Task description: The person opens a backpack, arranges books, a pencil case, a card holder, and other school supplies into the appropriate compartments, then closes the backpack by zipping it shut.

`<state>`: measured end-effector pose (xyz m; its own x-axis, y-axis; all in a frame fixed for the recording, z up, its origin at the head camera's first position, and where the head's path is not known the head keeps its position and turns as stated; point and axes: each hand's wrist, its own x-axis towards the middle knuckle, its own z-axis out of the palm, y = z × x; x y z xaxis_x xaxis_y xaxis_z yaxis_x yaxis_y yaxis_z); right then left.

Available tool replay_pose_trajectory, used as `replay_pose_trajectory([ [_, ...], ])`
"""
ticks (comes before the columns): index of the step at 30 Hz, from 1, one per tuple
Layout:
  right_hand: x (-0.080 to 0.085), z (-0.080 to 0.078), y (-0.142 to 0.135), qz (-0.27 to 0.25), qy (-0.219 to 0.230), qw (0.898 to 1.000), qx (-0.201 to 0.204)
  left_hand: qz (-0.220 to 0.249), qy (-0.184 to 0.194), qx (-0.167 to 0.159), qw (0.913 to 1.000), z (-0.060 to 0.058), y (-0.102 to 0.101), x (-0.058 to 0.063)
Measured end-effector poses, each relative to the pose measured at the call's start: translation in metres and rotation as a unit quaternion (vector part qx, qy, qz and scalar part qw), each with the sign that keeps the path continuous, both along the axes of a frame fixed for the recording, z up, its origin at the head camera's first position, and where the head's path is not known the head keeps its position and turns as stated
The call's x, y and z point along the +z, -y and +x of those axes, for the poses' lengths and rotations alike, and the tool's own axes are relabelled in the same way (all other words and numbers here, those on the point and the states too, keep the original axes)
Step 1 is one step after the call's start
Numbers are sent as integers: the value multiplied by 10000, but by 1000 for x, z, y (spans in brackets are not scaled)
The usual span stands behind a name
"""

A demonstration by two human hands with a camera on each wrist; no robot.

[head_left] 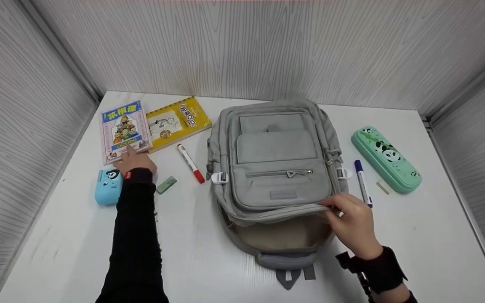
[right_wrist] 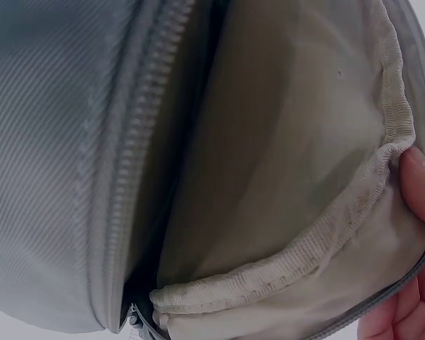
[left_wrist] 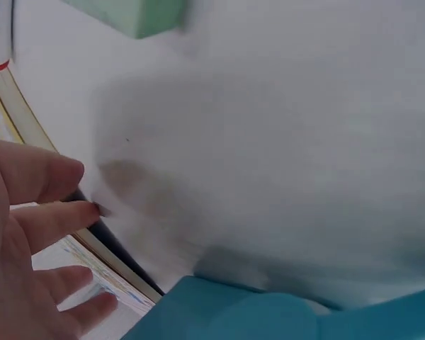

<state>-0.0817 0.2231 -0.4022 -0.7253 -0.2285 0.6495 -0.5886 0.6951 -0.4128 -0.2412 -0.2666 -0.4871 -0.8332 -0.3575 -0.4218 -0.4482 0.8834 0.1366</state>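
A grey backpack (head_left: 280, 181) lies on the table with its main compartment unzipped at the near end. My right hand (head_left: 354, 223) pinches the edge of its front flap and lifts it; the right wrist view shows the thumb against the beige lining (right_wrist: 283, 163). At the far left, my left hand (head_left: 137, 162) reaches the lower edge of a pink-and-blue comic book (head_left: 126, 130). In the left wrist view its fingers (left_wrist: 57, 223) are spread at the book's edge. The comic book overlaps a yellow book (head_left: 179, 122).
A blue panda-print case (head_left: 108, 187) stands beside the left wrist. Nearby lie a green eraser (head_left: 166, 185) and a red marker (head_left: 190, 163). Right of the backpack are a blue marker (head_left: 363, 183), a small beige strip (head_left: 382, 187) and a green panda pencil case (head_left: 387, 160).
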Motion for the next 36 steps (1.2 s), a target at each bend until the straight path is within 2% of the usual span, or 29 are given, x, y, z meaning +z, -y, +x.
replay_pose_trajectory([
  [4,-1,1,0,30,68,10000,5,148,3,-334,9993,4,2,-3],
  [8,-2,2,0,69,125,9999,9,38,-127,-544,9984,6,0,-4],
  [11,-3,3,-1,68,132,9999,-17,-206,-588,-696,9956,6,-7,-3],
  [14,-4,3,-2,46,129,9999,-26,-571,-1322,-996,9845,5,-19,5],
  [17,-4,4,-2,67,146,9999,-38,-982,-2096,-1384,9629,6,-30,14],
  [19,-5,5,-2,84,155,9998,-49,-1239,-2664,-1669,9412,6,-36,17],
  [24,-6,5,-2,97,144,9998,-57,-1735,-4051,-2204,8702,6,-48,19],
  [26,-5,5,-2,84,129,9999,-51,-1832,-4298,-2240,8553,5,-53,22],
  [27,-5,5,-2,69,121,9999,-42,-1848,-4354,-2203,8531,5,-56,25],
  [28,-5,4,-2,72,109,9999,-42,-1840,-4338,-2138,8557,4,-59,29],
  [29,-4,4,-2,65,101,9999,-39,-1806,-4232,-2050,8639,5,-62,34],
  [33,0,1,-2,89,28,10000,-36,-1688,-3279,-1757,9127,8,-71,57],
  [35,2,-1,-3,105,-26,9999,-34,-1630,-2820,-1723,9296,12,-71,69],
  [36,3,-2,-3,121,-53,9999,-39,-1552,-2740,-1727,9333,14,-71,74],
])
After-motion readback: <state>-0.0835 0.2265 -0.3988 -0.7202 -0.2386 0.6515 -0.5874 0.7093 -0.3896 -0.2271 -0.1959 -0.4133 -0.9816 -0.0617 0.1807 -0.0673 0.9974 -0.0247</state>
